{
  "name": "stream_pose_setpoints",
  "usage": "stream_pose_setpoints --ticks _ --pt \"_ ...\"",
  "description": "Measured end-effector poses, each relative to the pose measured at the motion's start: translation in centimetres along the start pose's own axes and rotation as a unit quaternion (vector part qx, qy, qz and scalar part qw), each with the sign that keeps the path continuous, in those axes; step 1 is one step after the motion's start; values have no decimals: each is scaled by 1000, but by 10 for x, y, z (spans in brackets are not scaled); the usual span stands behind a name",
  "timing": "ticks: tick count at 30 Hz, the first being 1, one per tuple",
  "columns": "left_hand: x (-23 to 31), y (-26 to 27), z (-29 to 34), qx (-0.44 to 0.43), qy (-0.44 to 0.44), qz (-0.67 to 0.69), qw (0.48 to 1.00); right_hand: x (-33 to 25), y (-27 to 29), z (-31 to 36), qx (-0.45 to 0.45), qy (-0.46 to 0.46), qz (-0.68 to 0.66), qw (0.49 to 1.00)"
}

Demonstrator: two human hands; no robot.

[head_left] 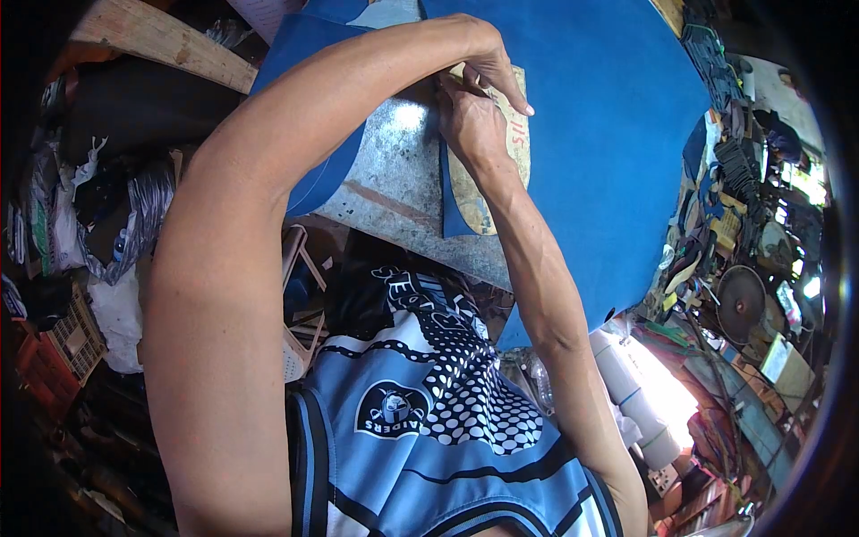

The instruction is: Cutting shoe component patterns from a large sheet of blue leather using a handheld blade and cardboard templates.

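Note:
A tan, sole-shaped template (472,204) with red markings lies on a blue sheet (608,161). My left hand (490,64) bends over its far end, the index finger stretched down along the right edge and pressing on it. My right hand (474,121) is closed into a fist on the template's left side, just below the left hand. Whatever its fingers hold is hidden from this view. A narrow strip of blue shows along the template's left and near edges, beside a bare patch of worn metal tabletop (394,166).
Another blue piece (327,183) with a curved edge lies left of the metal top. A wooden beam (170,40) stands at the far left. Plastic bags (134,215) hang at left. On the right are white rolls (635,403), a round dark disc (741,304) and piled scraps.

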State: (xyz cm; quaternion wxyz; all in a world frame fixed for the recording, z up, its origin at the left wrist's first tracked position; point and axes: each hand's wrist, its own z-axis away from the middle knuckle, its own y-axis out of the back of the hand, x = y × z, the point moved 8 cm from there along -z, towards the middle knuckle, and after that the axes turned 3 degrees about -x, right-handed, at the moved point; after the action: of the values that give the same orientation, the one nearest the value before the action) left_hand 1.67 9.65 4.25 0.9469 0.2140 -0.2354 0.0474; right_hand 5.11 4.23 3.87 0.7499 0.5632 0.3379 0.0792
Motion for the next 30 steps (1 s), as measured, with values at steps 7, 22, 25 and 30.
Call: stream_pose_setpoints --ticks 7,22,25,30 --pt "0 -10 -3 -24 0 11 1000 2 6 11 12 6 0 1000" --pt "-16 -48 -6 235 5 -155 960 6 13 91 20 -25 -60 998" --pt "-8 -59 15 336 -54 -161 927 1 14 99 11 -28 -51 998" --pt "-5 -67 22 362 -57 -152 918 2 19 123 -15 -73 -84 994"
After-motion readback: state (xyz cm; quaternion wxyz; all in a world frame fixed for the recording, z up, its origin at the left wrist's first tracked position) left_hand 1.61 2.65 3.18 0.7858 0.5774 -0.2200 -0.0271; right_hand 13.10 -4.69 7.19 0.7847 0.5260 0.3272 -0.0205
